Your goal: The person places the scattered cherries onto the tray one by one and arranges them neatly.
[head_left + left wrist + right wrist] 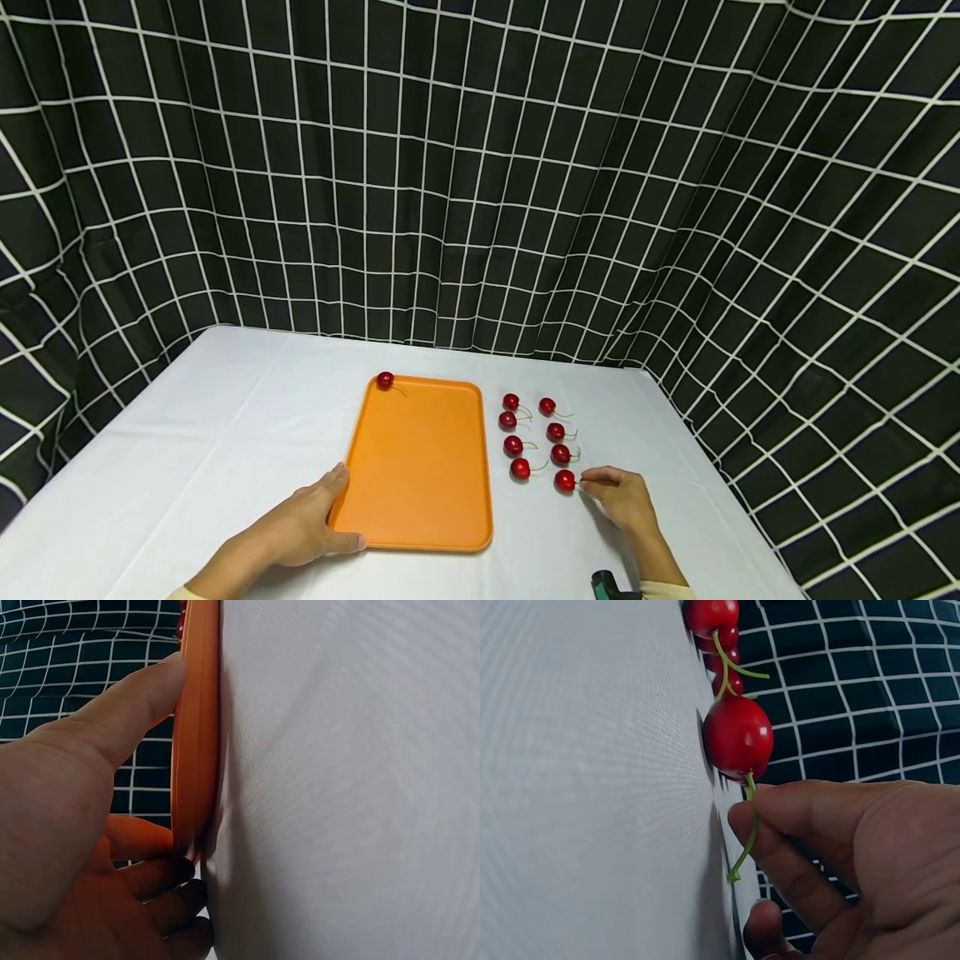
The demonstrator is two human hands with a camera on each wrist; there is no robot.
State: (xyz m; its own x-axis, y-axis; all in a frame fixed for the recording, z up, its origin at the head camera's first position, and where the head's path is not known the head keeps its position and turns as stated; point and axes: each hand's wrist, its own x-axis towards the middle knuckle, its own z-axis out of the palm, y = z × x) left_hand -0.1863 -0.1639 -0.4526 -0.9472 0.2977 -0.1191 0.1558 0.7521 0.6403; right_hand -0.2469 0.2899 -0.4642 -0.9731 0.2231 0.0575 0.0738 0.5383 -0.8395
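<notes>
An orange tray (416,467) lies flat on the white table. At its near left corner my left hand (300,523) holds the rim, thumb on the front edge and fingers along the left side. One red cherry (386,381) with a stem rests in the tray's far left corner. Right of the tray, my right hand (624,500) has its thumb and fingertip at the stem (745,851) of the nearest cherry (739,735), pinching it. That cherry appears to sit on the cloth. The other cherries (513,446) stand in two rough columns, stems pointing right.
White cloth (187,450) covers the table. A black curtain with a white grid (420,167) encloses the back and both sides. A dark strap-like device (606,583) shows near the right wrist at the front edge of the head view.
</notes>
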